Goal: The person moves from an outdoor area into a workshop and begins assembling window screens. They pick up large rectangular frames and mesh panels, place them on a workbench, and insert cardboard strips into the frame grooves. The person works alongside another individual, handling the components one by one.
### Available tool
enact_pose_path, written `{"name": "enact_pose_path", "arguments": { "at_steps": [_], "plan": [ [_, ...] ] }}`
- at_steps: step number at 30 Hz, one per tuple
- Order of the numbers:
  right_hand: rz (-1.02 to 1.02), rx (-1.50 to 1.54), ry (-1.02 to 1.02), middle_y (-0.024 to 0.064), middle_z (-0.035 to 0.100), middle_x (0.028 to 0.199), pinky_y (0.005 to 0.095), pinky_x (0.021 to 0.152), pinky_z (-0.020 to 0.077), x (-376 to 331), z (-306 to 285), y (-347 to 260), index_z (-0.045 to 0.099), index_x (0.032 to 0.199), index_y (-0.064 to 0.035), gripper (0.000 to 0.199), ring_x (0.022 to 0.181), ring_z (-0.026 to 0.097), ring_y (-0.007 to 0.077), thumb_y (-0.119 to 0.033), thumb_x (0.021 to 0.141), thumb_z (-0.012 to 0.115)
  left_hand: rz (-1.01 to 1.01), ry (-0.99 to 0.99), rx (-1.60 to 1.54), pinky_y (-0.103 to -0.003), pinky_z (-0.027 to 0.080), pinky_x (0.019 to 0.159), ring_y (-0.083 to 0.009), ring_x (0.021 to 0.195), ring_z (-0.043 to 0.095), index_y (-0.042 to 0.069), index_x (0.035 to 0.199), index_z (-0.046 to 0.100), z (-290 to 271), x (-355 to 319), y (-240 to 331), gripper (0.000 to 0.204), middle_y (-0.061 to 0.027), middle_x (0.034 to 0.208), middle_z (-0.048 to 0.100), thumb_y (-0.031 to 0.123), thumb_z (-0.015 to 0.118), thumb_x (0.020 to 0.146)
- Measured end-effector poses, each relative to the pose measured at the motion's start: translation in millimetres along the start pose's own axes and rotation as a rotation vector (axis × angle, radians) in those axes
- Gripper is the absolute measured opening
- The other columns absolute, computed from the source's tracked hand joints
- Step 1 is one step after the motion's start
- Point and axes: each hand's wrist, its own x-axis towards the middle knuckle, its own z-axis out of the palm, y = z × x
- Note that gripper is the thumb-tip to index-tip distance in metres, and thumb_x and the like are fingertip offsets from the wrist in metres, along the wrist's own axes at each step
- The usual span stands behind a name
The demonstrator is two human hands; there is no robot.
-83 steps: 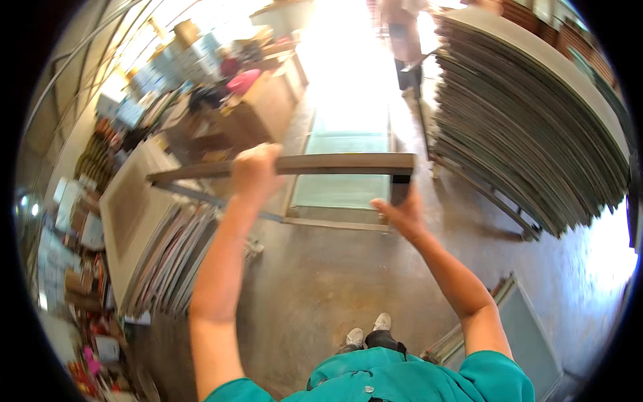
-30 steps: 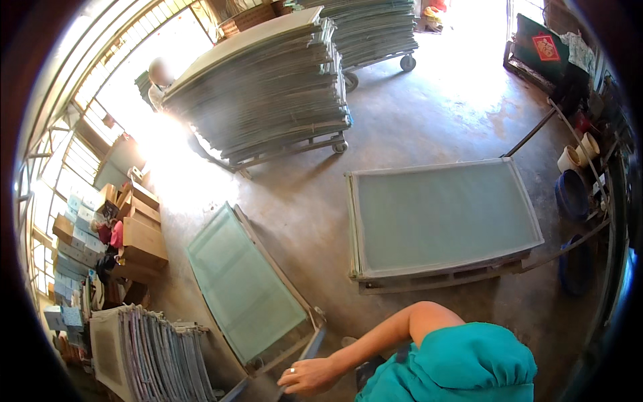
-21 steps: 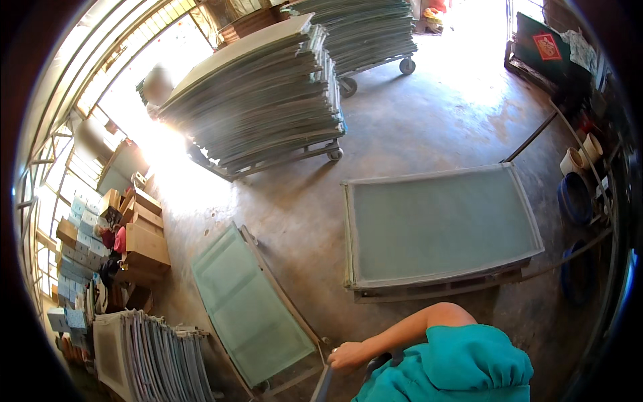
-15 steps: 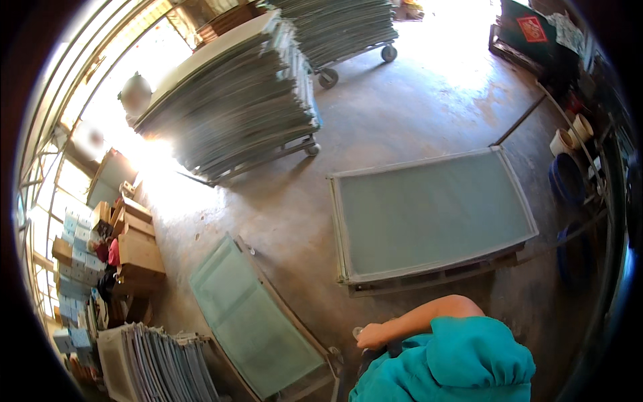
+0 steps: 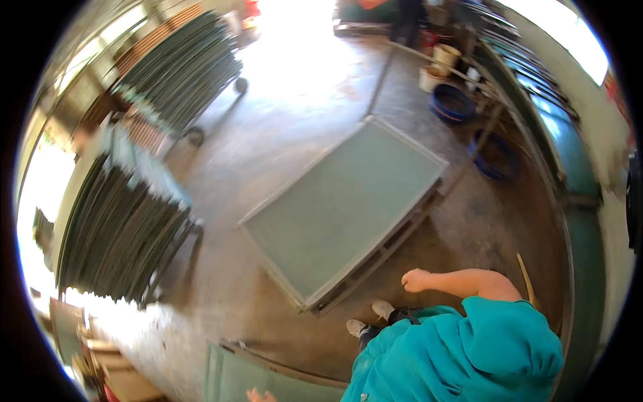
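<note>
My right hand (image 5: 416, 280) is closed in a fist with nothing showing in it. It hangs above the floor, close to the near corner of a large pale-framed, grey-green screen panel (image 5: 341, 208), but not touching it. The panel lies flat on a low support. Only the fingers of my left hand (image 5: 260, 395) come into view at the lower edge. They look spread, over or near a second green framed panel (image 5: 281, 377) on a low stand. Whether they touch it, I cannot tell.
Tall stacks of panels on wheeled carts (image 5: 124, 231) stand at left. Blue tubs (image 5: 453, 104) and pale buckets (image 5: 431, 79) sit at the far right, beside a metal rail (image 5: 519, 127). Cardboard boxes (image 5: 130, 382) are at lower left. A person's dark-clothed legs (image 5: 406, 25) show far back.
My view has swung to the right, so the stacks and panels have shifted and turned in it. My right hand has moved away from the smaller panel's stand. Fingers of my left hand have appeared.
</note>
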Motion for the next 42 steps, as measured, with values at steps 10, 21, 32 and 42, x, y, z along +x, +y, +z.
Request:
{"name": "enact_pose_path", "arguments": {
  "at_steps": [10, 21, 32, 42],
  "plan": [
    [0.717, 0.578, 0.176, 0.0232, 0.06, 0.083, 0.0473, 0.071, 0.0451, -199, 56, 245, 0.063, 0.075, 0.0007, 0.02, 0.077, 0.056, 0.0392, -0.014, 0.072, 0.05, 0.786, -0.286, -0.562, -0.04, 0.034, 0.098, -0.0369, 0.118, 0.04, -0.004, 0.116, 0.048, 4, 190, 517, 0.042, -0.0253, 0.127, 0.041, 0.009, 0.057, 0.076],
    [0.938, 1.037, 0.378, 0.0191, 0.06, 0.088, 0.0419, 0.072, 0.0458, -289, 84, 393, 0.061, 0.089, -0.0014, 0.021, 0.082, 0.057, 0.0321, -0.017, 0.076, 0.055, 1.265, -0.459, -0.327, -0.038, 0.036, 0.097, -0.0347, 0.119, 0.039, 0.003, 0.122, 0.044, 8, 94, 896, 0.046, -0.0207, 0.132, 0.037, 0.015, 0.055, 0.079],
    [0.571, 0.714, 1.14, 0.0152, 0.04, 0.129, 0.0381, 0.087, 0.04, -221, -307, 601, 0.039, 0.125, -0.005, 0.051, 0.099, 0.052, 0.0303, -0.027, 0.082, 0.056, 1.352, -0.662, -0.456, -0.038, 0.036, 0.097, -0.034, 0.119, 0.039, 0.003, 0.119, 0.047, 73, 82, 1107, 0.046, -0.0208, 0.131, 0.038, 0.015, 0.058, 0.076],
    [0.103, 0.348, 1.176, 0.022, 0.038, 0.129, 0.0374, 0.097, 0.0345, -104, -609, 760, 0.033, 0.129, 0.0024, 0.066, 0.117, 0.041, 0.0343, -0.028, 0.079, 0.062, 1.073, -0.688, -0.641, -0.038, 0.039, 0.095, -0.034, 0.117, 0.042, 0.005, 0.121, 0.045, 99, 113, 1302, 0.047, -0.0194, 0.129, 0.042, 0.018, 0.059, 0.078]
  ]
}}
